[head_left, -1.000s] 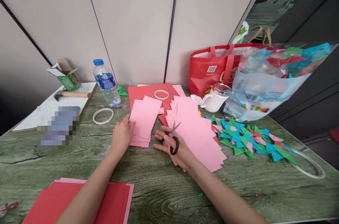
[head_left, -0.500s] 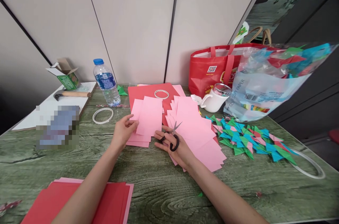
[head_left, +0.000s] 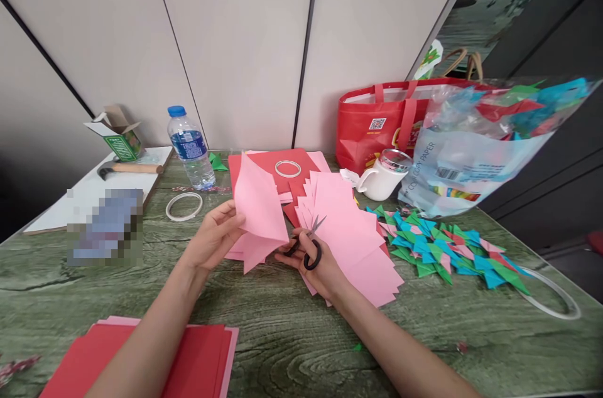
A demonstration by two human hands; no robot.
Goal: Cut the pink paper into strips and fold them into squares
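My left hand (head_left: 214, 235) grips a sheet of pink paper (head_left: 259, 200) by its left edge, between thumb and fingers. The sheet is lifted and bent, and its lower right corner meets the fingers of my right hand (head_left: 313, 263). Hooked on that right hand is a pair of scissors (head_left: 311, 253) with black handles, its blades pointing away from me. To the right, cut pink sheets (head_left: 348, 216) lie fanned out, partly beneath my right hand. Red paper (head_left: 301, 156) lies behind the lifted sheet, with a tape roll (head_left: 287, 169) on it.
Folded paper pieces (head_left: 443, 247) lie at the right, near a white mug (head_left: 384, 175), a red bag (head_left: 362, 128) and a plastic bag (head_left: 471, 153). At left are a water bottle (head_left: 191, 150), another tape roll (head_left: 184, 206) and a hammer (head_left: 132, 168). More red paper (head_left: 202, 360) lies in front.
My left hand has picked up the pink sheet from the small stack and bent it upward. The right hand's fingers have closed in toward the sheet's corner, scissors still held.
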